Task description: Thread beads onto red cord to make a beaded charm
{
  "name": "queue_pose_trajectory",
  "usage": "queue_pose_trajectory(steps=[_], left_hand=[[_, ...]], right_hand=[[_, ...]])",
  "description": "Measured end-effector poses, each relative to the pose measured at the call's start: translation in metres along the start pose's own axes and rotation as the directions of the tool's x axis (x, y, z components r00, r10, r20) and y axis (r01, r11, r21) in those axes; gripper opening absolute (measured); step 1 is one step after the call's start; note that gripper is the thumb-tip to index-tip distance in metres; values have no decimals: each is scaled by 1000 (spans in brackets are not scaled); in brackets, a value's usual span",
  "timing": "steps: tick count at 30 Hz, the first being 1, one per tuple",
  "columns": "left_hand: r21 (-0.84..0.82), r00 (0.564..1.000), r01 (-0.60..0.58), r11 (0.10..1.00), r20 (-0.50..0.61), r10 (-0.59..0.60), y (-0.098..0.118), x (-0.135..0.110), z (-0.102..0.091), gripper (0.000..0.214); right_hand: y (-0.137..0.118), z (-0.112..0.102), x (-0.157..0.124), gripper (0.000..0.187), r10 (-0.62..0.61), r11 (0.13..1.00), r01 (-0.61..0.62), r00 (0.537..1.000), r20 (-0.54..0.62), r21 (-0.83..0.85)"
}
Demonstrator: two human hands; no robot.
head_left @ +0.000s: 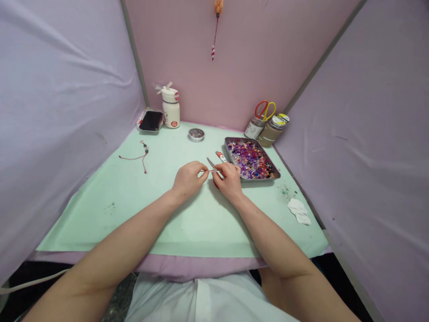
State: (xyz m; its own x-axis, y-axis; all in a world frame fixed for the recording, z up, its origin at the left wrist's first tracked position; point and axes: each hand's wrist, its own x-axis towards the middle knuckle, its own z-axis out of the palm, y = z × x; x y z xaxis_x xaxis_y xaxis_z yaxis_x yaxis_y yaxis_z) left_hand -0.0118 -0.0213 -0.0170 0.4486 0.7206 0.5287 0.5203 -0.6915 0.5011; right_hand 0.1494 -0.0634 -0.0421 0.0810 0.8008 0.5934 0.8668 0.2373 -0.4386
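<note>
My left hand (188, 179) and my right hand (229, 179) meet over the middle of the pale green mat (134, 210), fingers pinched together. Between their fingertips runs a thin thread or wire (208, 170) with something small on it that I cannot make out. A thin metal tool (210, 162) lies just behind the fingertips. Right of my right hand stands a metal tray (276, 173) filled with purple, pink and orange beads (250, 160). A small red and white tube (220, 156) lies at the tray's left edge.
A red cord with a knot (140, 155) lies at the left. At the back stand a white bottle (170, 108), a black phone (151, 120), a round tin (196, 134), jars with scissors (264, 117). Crumpled tissue (299, 211) lies right. Fabric walls close three sides.
</note>
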Motion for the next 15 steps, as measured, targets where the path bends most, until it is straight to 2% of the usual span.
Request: queue_pose_trajectory(steps=[15], left_hand=[[-1, 1000, 20, 1000, 23, -20, 0, 0, 0, 13]], right_hand=[[-1, -2, 0, 8, 19, 1000, -19, 1000, 3, -8]])
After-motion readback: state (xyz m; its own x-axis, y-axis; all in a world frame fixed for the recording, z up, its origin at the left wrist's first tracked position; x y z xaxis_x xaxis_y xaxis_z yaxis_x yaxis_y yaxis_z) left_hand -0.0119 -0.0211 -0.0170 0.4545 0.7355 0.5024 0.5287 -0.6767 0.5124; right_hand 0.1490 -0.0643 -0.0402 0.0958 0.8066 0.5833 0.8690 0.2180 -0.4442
